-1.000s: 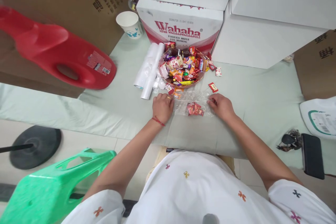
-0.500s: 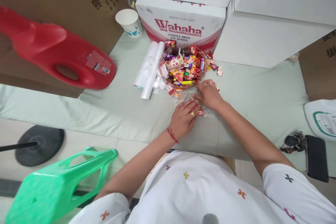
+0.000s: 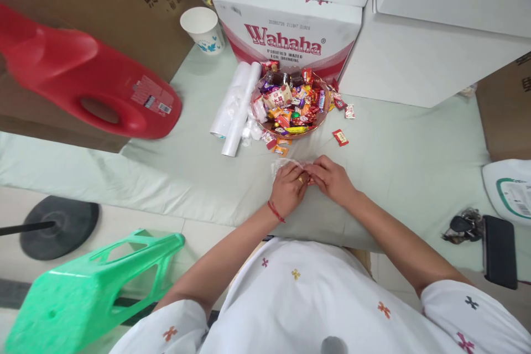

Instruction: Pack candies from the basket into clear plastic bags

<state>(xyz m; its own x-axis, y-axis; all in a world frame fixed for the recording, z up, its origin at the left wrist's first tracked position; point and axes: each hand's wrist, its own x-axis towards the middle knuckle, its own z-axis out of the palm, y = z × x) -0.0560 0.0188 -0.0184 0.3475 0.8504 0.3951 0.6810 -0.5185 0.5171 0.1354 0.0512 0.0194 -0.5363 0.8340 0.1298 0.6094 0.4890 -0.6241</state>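
Observation:
My left hand (image 3: 289, 185), with a ring and a red bracelet, is closed on a clear plastic bag (image 3: 280, 165) near the table's front edge. Close against it, my right hand (image 3: 333, 180) pinches the bag's other side. A bit of red shows under the fingers; most of the bag's contents are hidden. Beyond my hands stands a glass bowl (image 3: 307, 131) heaped with wrapped candies (image 3: 286, 113). Orange candies (image 3: 281, 150) lie at its front, and a single red candy (image 3: 341, 137) rests on the cloth to the right.
Rolls of white plastic bags (image 3: 237, 116) lie left of the bowl. Behind are a paper cup (image 3: 203, 30) and a Wahaha box (image 3: 286, 33). A red jug (image 3: 91, 83) is at left; keys (image 3: 463, 225) and a phone (image 3: 500, 251) at right. A green stool (image 3: 91, 282) stands below.
My right hand has drawn back from beside the bowl toward my left hand, uncovering the red candy. The spread plastic bag is now gathered between both hands.

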